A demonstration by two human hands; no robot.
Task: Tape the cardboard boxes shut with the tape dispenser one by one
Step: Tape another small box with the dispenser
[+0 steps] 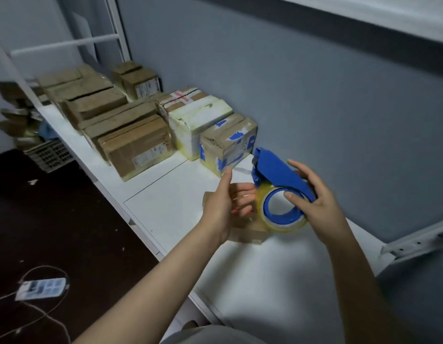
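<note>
Right hand (317, 207): clamped on the blue tape dispenser (277, 175), thumb hooked inside the roll core; nose points away toward the wall.
Left hand (228, 202): fingers apart, thumb raised — pinching nothing that can be made out, though a clear tape tail seems to run from the nose toward it.
Box in work (245, 233): small, low, on the white surface (170, 202) directly under both hands, near the front edge — largely hidden.
Other boxes (138, 145): ranked along the surface toward its far left end.
Key relation: left hand is nearer the box; dispenser hangs just above its right side.

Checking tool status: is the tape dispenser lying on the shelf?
No, the blue tape dispenser is held above the white shelf in the right hand.
</note>
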